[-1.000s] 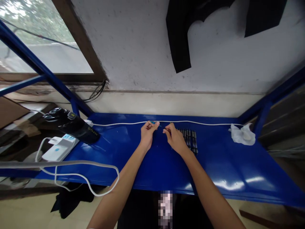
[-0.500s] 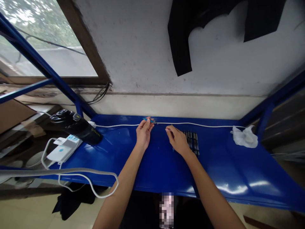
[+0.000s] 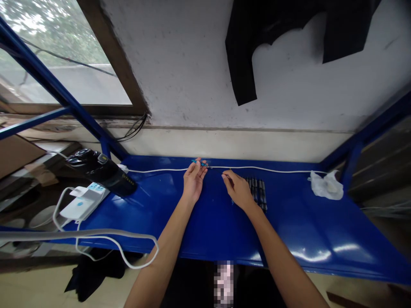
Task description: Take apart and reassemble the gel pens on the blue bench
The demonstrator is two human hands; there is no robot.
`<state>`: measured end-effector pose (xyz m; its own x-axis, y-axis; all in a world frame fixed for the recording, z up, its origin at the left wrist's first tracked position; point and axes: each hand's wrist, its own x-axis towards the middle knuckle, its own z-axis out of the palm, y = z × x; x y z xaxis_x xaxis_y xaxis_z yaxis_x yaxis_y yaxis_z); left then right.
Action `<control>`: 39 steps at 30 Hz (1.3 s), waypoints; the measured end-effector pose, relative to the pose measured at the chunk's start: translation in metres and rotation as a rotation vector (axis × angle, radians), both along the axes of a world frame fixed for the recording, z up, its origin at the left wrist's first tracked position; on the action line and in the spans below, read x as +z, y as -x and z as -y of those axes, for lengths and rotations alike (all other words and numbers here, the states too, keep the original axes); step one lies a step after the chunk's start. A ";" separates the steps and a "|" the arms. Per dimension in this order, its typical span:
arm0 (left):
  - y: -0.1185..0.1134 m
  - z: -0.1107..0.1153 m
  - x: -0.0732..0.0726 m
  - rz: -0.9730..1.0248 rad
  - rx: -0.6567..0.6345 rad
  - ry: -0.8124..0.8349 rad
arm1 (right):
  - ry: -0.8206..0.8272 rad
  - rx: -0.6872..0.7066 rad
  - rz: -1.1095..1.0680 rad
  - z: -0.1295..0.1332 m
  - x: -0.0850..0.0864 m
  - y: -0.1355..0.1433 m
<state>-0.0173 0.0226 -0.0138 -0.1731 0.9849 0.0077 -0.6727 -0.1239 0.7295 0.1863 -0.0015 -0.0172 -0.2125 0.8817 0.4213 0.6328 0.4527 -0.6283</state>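
Observation:
My left hand (image 3: 193, 179) is closed around a slim blue pen (image 3: 204, 164), pinched between thumb and fingers. The pen's clear, metallic-looking end points right, towards my other hand. My right hand (image 3: 238, 186) hovers a short way to the right with thumb and forefinger pressed together. Whatever sits in that pinch is too small to make out. Beside and partly behind the right hand lies a row of several dark pen-like sticks (image 3: 260, 192), side by side on the blue table (image 3: 218, 231).
A white cable (image 3: 266, 169) runs along the table's back edge, near both hands. On the left are a black bottle (image 3: 105, 173) and a white power strip (image 3: 81, 204); its looped cord (image 3: 128, 233) crosses near my left forearm. A crumpled white plastic bag (image 3: 326, 185) lies right.
The view has shifted slightly. Both hands keep nearly the same pose, with the blue pen still in the left and the right still pinched.

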 end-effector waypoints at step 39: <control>0.001 -0.007 -0.005 0.184 0.095 0.006 | -0.138 -0.035 -0.233 -0.004 -0.003 -0.003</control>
<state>-0.0185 0.0300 -0.0191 -0.2630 0.9640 -0.0381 -0.7801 -0.1892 0.5964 0.1890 0.0029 -0.0203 -0.0665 0.8178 0.5716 0.4952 0.5244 -0.6927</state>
